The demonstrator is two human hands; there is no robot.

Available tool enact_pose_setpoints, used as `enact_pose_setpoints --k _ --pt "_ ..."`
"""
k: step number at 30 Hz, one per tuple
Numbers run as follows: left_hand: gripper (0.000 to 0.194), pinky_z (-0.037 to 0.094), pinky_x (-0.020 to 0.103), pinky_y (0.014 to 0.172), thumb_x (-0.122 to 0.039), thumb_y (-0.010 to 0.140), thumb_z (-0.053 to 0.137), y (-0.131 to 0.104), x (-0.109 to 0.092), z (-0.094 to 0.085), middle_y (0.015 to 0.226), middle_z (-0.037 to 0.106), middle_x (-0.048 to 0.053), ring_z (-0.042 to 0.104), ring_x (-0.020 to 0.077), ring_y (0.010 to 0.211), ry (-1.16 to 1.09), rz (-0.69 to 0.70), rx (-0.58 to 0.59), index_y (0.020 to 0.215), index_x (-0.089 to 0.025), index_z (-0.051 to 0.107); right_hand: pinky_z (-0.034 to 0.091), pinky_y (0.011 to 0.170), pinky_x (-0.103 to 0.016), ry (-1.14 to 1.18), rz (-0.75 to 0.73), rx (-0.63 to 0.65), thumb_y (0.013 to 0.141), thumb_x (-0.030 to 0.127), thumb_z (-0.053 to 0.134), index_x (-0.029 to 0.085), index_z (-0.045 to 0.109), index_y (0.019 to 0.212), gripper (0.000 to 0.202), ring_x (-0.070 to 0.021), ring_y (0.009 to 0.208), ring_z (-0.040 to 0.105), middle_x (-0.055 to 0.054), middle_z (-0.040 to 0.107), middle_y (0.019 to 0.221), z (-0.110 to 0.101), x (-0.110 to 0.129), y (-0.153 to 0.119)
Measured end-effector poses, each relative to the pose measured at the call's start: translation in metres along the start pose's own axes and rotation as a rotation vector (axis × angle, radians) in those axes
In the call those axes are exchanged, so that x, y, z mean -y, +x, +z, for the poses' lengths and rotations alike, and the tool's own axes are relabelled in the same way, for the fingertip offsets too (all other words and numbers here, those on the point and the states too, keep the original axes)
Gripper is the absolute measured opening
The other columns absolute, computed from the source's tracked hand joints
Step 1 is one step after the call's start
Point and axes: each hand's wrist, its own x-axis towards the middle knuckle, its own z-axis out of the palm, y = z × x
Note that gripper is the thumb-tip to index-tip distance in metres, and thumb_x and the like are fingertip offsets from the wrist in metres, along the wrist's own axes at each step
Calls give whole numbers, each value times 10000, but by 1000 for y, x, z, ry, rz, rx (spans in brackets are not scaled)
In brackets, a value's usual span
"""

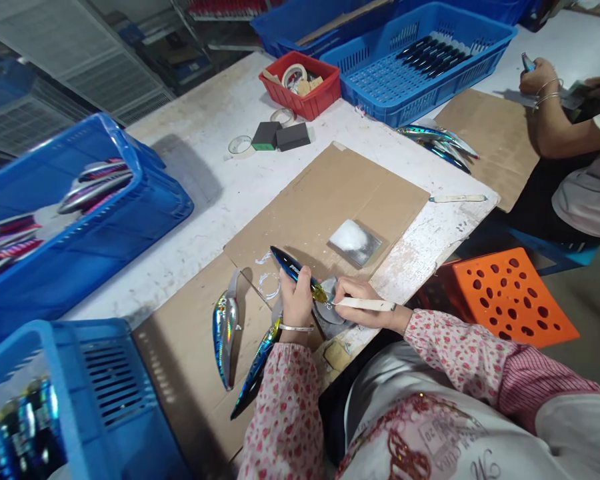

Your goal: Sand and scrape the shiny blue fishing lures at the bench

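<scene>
My left hand (296, 301) is closed around a dark blue fishing lure (291, 265), its yellowish end pointing to my right hand. In my right hand (354, 295) is a slim white pen-like tool (367, 304), its tip at the lure's yellowish end. Under that end lies a grey, partly hidden plate (330, 313). To the left of my left hand, a shiny blue and silver lure (221, 337) and another blue-green lure (257, 367) rest on the cardboard (300, 193). Beyond my right hand is a flat metal plate (373, 250) with a white fluffy pad (349, 235) on it.
Blue crates of lures (155, 183) (115, 373) stand at left. Behind are a red basket (300, 97) with tape rolls, dark sanding blocks (280, 135) and a blue tray (390, 93). A co-worker's hand (539, 77) holds a lure at right; an orange stool (515, 293) is below.
</scene>
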Motion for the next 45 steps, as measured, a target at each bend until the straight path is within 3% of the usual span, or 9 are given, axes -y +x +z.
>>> enact_pose_setpoints --k 8,24,34,39,45 --pt "266 428 238 459 -409 736 605 -1 -3 0 626 498 -74 595 140 524 -3 -12 -2 832 -226 437 390 656 -280 0 17 -27 841 235 529 211 453 763 111 -159 715 500 0 523 758 2 0 0" --pt "234 427 228 472 -374 741 601 -1 -5 0 618 501 -86 590 123 511 -7 6 1 810 -229 431 386 656 -291 10 -49 1 868 305 511 215 433 750 167 -163 702 483 0 505 737 2 -3 0" --pt "258 427 233 476 -390 721 612 -2 -8 1 625 485 -85 584 124 514 -18 -3 -5 809 -227 433 410 684 -297 1 15 24 849 287 551 218 424 746 178 -173 736 495 -1 509 753 1 -3 0" --pt "270 437 238 495 -406 727 619 -4 -8 1 661 489 -83 588 122 532 -27 -1 -3 843 -222 458 404 666 -276 29 123 -54 841 241 543 211 459 791 102 -156 726 511 4 518 775 2 0 -1" --pt "262 435 235 491 -413 741 602 -4 -6 0 650 493 -81 589 126 538 -33 9 -4 841 -224 451 419 686 -289 -26 -13 -98 867 284 519 211 469 828 96 -169 761 519 -17 523 814 7 -2 -1"
